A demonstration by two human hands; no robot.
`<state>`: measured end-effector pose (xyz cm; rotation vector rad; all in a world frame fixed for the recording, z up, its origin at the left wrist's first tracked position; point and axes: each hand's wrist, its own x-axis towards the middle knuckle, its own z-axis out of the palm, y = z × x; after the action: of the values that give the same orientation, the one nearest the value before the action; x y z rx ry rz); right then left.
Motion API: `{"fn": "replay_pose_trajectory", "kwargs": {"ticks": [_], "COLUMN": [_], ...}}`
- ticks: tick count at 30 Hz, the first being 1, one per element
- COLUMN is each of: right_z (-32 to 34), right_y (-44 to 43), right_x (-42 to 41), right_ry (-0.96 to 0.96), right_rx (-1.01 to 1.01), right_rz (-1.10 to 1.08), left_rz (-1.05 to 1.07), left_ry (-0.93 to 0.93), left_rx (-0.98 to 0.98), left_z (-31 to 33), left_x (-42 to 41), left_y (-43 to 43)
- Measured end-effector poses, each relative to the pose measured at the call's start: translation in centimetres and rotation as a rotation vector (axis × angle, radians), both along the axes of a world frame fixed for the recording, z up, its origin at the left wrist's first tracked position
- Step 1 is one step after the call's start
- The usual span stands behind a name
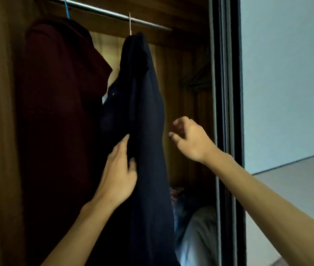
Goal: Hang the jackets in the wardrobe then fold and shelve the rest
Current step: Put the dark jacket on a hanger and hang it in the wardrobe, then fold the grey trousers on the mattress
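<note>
Navy jacket was noted hung from a pale hanger on the wardrobe rail, beside a maroon jacket. Left hand was laid against its left edge, fingers straight. Right hand was held just right of it, not touching, fingers loosely curled, nothing gripped.

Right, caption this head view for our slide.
Left hand touches the navy jacket hanging beside a maroon jacket; right hand hovers open.
</note>
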<state>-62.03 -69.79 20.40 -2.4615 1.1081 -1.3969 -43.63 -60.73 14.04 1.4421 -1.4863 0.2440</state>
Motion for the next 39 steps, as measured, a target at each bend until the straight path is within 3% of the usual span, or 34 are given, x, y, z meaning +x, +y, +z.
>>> {"fn": "replay_pose_trajectory", "kwargs": {"ticks": [8,15,32,39], "right_z": [-10.0,-17.3,-26.6,-28.6], "right_y": [9.4,17.0,43.6,54.6], "right_x": [-9.1,-19.0,-51.8,-60.1], "right_ry": [0.12,0.149,0.038,-0.029], "right_rx": [-0.097,0.013,0.223,0.248], "right_rz": [-0.081,-0.235,-0.873,-1.184], "left_rz": [-0.035,-0.2,-0.905,-1.172], "left_ry": [0.083,0.004,-0.027,-0.133], "left_rx": [0.06,0.067,0.205,0.276], "left_z": [-9.6,-13.0,-20.5,-22.7], "left_x": [-7.0,-16.8,-51.2,-63.3], "left_y": [6.8,10.4,22.9,27.9]}}
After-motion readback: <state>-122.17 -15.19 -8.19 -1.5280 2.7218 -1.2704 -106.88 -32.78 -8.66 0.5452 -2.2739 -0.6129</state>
